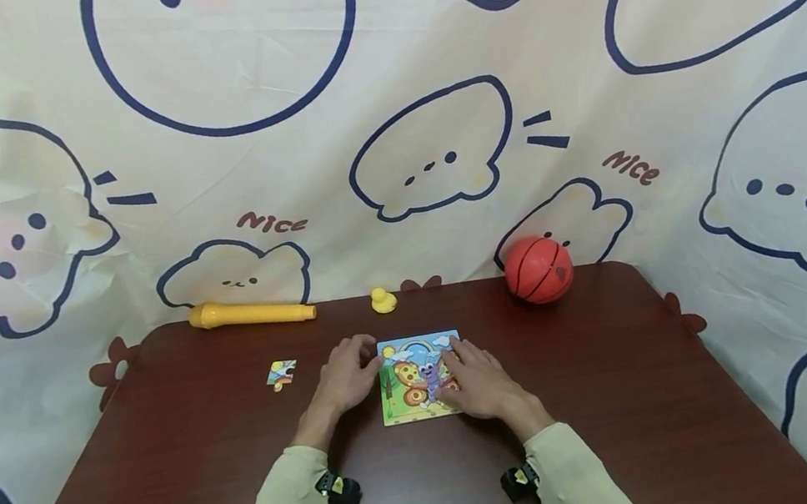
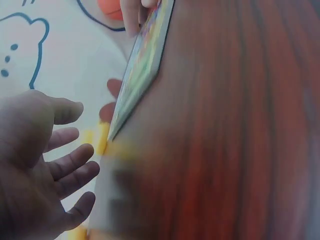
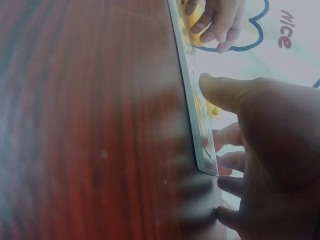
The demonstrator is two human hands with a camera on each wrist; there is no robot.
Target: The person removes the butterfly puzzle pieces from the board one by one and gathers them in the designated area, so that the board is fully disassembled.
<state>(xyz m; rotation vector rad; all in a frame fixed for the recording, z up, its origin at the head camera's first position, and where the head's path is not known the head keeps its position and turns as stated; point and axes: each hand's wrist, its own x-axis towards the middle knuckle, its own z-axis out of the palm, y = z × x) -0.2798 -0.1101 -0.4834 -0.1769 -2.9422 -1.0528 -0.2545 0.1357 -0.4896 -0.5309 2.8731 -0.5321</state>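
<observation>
Both forearms reach forward, the left hand and right hand lying close together with relaxed, spread fingers.

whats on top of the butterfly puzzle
The right hand rests flat on the butterfly puzzle, covering its right part. The left hand touches its left edge.

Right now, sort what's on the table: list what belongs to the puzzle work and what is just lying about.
In the work:
butterfly puzzle board, under the right hand, with the left hand at its left edge
loose puzzle piece, lying apart to the left

Lying about:
yellow flashlight
yellow duck
orange ball
</observation>
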